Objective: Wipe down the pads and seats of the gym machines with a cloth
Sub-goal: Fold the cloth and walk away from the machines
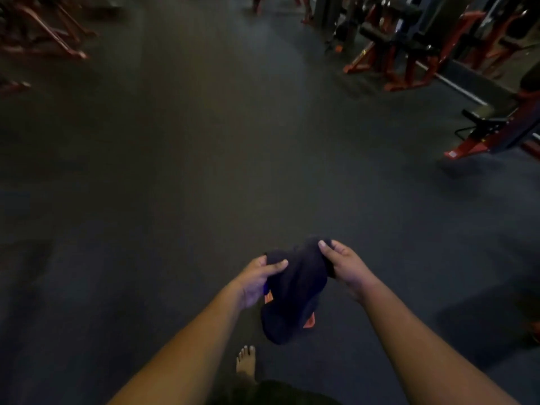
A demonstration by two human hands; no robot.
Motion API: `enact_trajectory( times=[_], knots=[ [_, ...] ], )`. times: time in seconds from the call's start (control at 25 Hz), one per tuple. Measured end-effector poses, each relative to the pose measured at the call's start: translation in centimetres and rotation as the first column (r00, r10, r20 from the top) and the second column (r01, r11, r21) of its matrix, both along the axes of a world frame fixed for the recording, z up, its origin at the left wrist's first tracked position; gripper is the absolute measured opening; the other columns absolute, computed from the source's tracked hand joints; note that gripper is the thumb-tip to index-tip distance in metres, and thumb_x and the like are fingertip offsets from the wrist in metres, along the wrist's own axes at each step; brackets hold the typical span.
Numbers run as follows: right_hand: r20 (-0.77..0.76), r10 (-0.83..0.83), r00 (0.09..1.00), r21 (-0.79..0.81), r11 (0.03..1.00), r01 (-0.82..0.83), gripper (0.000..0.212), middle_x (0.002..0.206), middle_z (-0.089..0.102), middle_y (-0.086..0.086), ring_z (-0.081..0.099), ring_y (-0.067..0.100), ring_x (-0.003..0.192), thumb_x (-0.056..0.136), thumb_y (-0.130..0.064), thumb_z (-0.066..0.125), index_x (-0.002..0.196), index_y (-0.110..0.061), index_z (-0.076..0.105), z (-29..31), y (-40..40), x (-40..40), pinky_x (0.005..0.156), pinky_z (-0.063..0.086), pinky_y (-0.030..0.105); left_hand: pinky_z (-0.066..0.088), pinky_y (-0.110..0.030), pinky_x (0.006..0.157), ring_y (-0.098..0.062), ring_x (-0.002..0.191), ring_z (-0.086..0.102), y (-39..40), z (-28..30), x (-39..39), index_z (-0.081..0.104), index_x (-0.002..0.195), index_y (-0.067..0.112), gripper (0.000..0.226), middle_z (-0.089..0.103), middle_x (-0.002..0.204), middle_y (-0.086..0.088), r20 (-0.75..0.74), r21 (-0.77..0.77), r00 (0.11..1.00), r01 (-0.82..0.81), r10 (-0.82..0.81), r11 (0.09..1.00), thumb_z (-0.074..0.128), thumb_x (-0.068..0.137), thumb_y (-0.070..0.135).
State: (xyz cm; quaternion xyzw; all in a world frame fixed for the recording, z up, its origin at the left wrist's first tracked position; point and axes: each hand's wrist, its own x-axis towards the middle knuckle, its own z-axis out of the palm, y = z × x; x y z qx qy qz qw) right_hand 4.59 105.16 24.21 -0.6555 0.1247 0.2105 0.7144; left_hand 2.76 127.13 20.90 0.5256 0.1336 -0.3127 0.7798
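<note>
Cloth (295,285), dark with small orange patches, hangs bunched in the air between both hands above the dark gym floor (175,171). The left hand (257,280) pinches its left edge, thumb curled over the top; the right hand (346,266) has a closed grip on the upper right corner. A bare foot (246,362) stands below. Red-framed machines (409,51) stand well apart, toward the far right of the floor.

Dim dark floor (204,171), red frames (409,59)
</note>
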Motion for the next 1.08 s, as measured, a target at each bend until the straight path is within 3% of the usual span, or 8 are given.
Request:
enact_trajectory(
  times=[0.28,0.4,0.48,0.64,0.8,0.92,1.0,1.08],
  knots=[
    [-0.112,-0.103,0.988,-0.439,0.898,0.043,0.027,0.104,0.075,0.010,0.072,0.025,0.098,0.092,-0.022,0.073,0.113,-0.009,0.063,-11.1,-1.2,2.5,0.083,0.059,0.038,0.059,-0.035,0.088,-0.019,0.103,0.068,2.0,-8.1,5.8,0.055,0.133,0.010,0.061,0.068,0.119,-0.006,-0.157,0.430,0.981,-0.037,0.115,0.902,0.085,0.080,0.018],
    [-0.174,-0.158,0.972,-0.415,0.907,0.073,0.056,0.115,0.071,0.006,0.070,0.022,0.104,0.078,-0.036,0.084,0.123,-0.027,0.050,-15.9,-2.0,3.7,0.088,0.059,0.041,0.057,-0.035,0.090,-0.019,0.114,0.060,1.4,-12.1,7.7,0.039,0.145,0.026,0.083,0.056,0.129,-0.001,-0.204,0.450,0.970,-0.029,0.135,0.892,0.085,0.079,0.010],
    [-0.227,-0.046,0.973,-0.406,0.912,-0.051,0.060,0.123,0.062,0.003,0.064,0.020,0.112,0.079,-0.019,0.085,0.123,-0.031,0.045,-20.4,-2.6,4.8,0.091,0.057,0.035,0.053,-0.037,0.095,-0.016,0.124,0.048,0.7,-16.5,9.4,0.035,0.150,0.031,0.090,0.046,0.134,0.004,-0.189,0.509,0.981,0.142,-0.050,0.849,0.083,0.079,0.004],
    [-0.246,0.272,0.931,-0.668,0.648,-0.366,0.055,0.127,0.051,0.006,0.055,0.026,0.116,0.077,0.000,0.077,0.124,-0.023,0.057,-32.0,-3.3,7.0,0.089,0.042,0.011,0.045,-0.034,0.104,-0.028,0.129,0.050,-1.6,-27.6,11.4,0.046,0.147,0.026,0.074,0.047,0.140,-0.008,-0.182,0.790,0.814,0.455,-0.552,0.411,0.075,0.081,0.005],
    [-0.375,0.555,0.742,-0.820,0.176,-0.545,0.047,0.125,0.052,0.006,0.053,0.028,0.119,0.092,-0.013,0.060,0.136,-0.027,0.055,-43.2,-4.3,9.6,0.103,0.042,0.042,0.048,-0.041,0.097,-0.031,0.120,0.054,-3.9,-39.1,12.6,0.060,0.133,0.023,0.040,0.053,0.132,-0.009,-0.334,0.874,0.630,0.486,-0.702,0.021,0.055,0.094,0.012],
    [-0.433,0.601,0.672,-0.854,-0.033,-0.520,0.034,0.129,0.049,0.006,0.044,0.029,0.127,0.094,-0.021,0.060,0.127,-0.027,0.062,-50.3,-5.3,11.8,0.114,0.033,0.052,0.041,-0.045,0.109,-0.031,0.134,0.043,-5.3,-46.6,14.5,0.065,0.125,0.020,0.030,0.044,0.147,-0.009,-0.349,0.908,0.551,0.397,-0.758,-0.130,0.057,0.096,0.018],
    [-0.463,0.598,0.655,-0.843,-0.068,-0.533,0.035,0.145,0.044,0.010,0.037,0.032,0.139,0.095,-0.017,0.060,0.129,-0.022,0.063,-54.1,-6.0,13.2,0.119,0.028,0.053,0.029,-0.048,0.120,-0.030,0.147,0.030,-6.0,-50.4,16.1,0.064,0.128,0.020,0.034,0.035,0.159,-0.007,-0.353,0.914,0.511,0.367,-0.784,-0.173,0.056,0.096,0.017],
    [-0.479,0.601,0.640,-0.825,-0.060,-0.561,0.039,0.151,0.044,0.012,0.040,0.032,0.141,0.096,-0.010,0.056,0.134,-0.017,0.061,-57.0,-6.4,14.7,0.117,0.032,0.045,0.033,-0.043,0.117,-0.026,0.139,0.044,-6.4,-53.3,17.7,0.061,0.131,0.020,0.037,0.049,0.150,-0.006,-0.350,0.919,0.479,0.344,-0.805,-0.195,0.053,0.095,0.013]
  ],
)
